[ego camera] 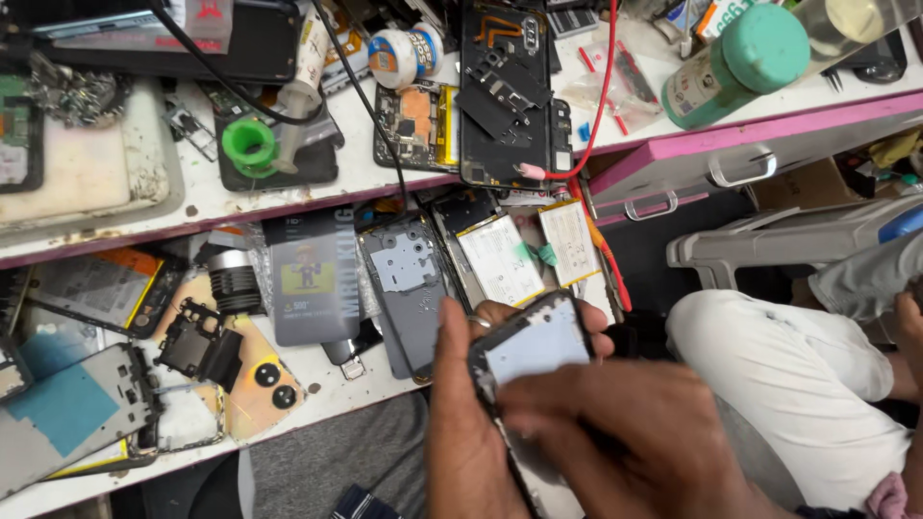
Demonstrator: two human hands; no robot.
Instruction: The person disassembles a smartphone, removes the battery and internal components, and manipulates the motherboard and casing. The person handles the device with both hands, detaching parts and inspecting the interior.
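**Both hands on an opened phone, low over the desk edge**

Left hand (466, 404) is clamped round the opened phone (529, 351), thumb up its left edge, fingertips curling over the far side. Right hand (615, 432) lies across the phone's lower half, fingers pressed together on it; the image is motion-blurred, so I can't tell whether it pinches anything small. The phone sits at about 6 o'clock in the view, tilted, its pale inner plate facing up, held just off the front edge of the desk (317, 370).

Around it:
- 12 o'clock from the phone, just beside the left fingertips: two flat white batteries (500, 259), side by side.
- 10 o'clock, near: a grey phone mid-frame (409, 279) lying flat, next to a grey card with a small cartoon figure (310, 279).
- 9 o'clock, well apart: a black camera bracket (197, 346) on an orange back cover (260, 380), and a phone frame with a blue patch (67, 404).
- Upper shelf (192, 207), 12 o'clock: a stripped black phone chassis (505, 91) with a red wire (601, 106) looping over it, and a green tape roll (250, 144) to the left.
- 1 o'clock: a green-capped bottle (740, 62) lying on its side above a pink drawer (750, 149).
- 3 o'clock: another person's knee in white trousers (798, 384).
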